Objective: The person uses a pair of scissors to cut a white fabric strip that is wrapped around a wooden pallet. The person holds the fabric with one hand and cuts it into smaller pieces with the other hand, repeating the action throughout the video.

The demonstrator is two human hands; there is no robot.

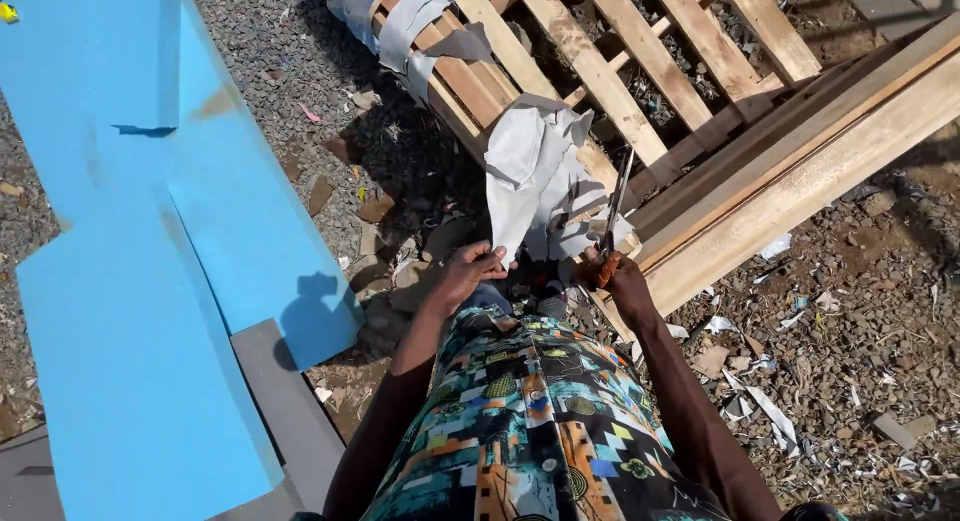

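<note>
Now cutting: left hand [468, 271] fingers pinching grey sheet [530, 176], right hand [618, 278] fingers wrapped round scissors [612, 221]; next snip needs sheet taut.

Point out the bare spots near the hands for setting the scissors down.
Free: the blue sheets to the left, and the long plank right of the scissors. Crowded: the gravel with scraps, and the pallet under grey sheet.

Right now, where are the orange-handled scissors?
The orange-handled scissors are in the right hand, blades pointing up beside the grey sheet, over the wooden pallet.
</note>
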